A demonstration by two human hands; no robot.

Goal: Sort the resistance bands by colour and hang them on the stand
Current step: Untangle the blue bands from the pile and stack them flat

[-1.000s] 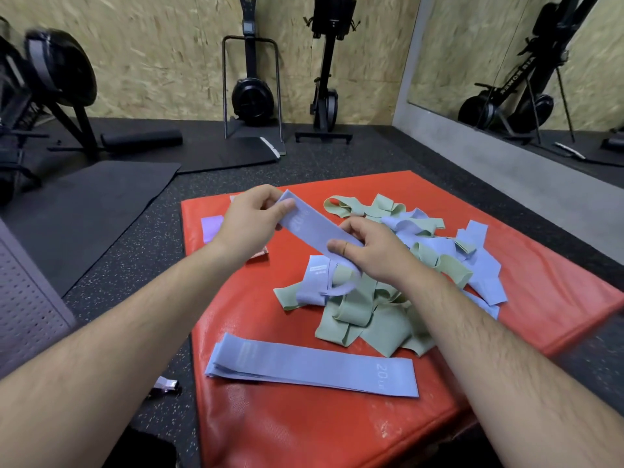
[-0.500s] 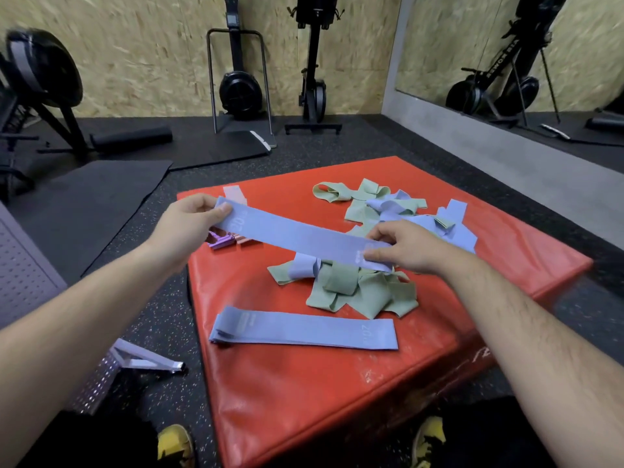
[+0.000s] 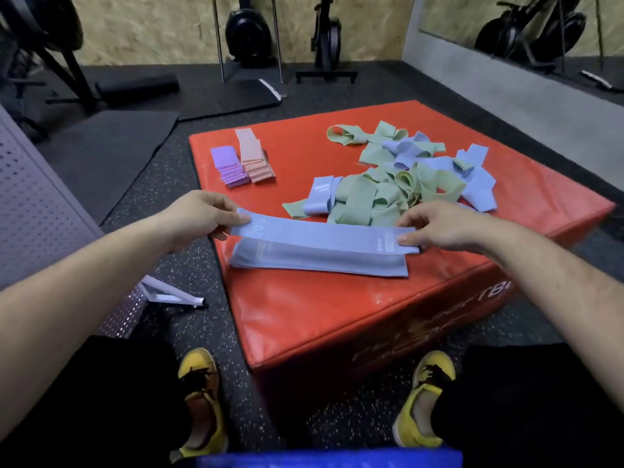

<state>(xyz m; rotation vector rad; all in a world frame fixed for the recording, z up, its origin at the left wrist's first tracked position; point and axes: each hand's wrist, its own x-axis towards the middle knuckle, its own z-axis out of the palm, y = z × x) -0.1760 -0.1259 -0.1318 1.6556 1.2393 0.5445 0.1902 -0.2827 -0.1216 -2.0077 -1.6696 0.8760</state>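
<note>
Matt cloth band [image 3: 324, 236] between my hands, glossy red vinyl pad [image 3: 337, 309] beneath, speckled rubber floor [image 3: 175, 204] below my left hand

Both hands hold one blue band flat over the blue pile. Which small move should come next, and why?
Probably lower the flat blue fabric resistance band straight down and let go. The left hand and right hand pinch its two ends, and it lies over the stack of flat blue bands on the red padded box, roughly lined up with it.

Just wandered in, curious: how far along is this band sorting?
Done: purple stack and pink stack lie sorted on the red mat. In hand: left hand and right hand pinch a blue band over the blue stack. Left: the tangled green-and-blue pile, then hanging; no band hangs anywhere in view.
</note>
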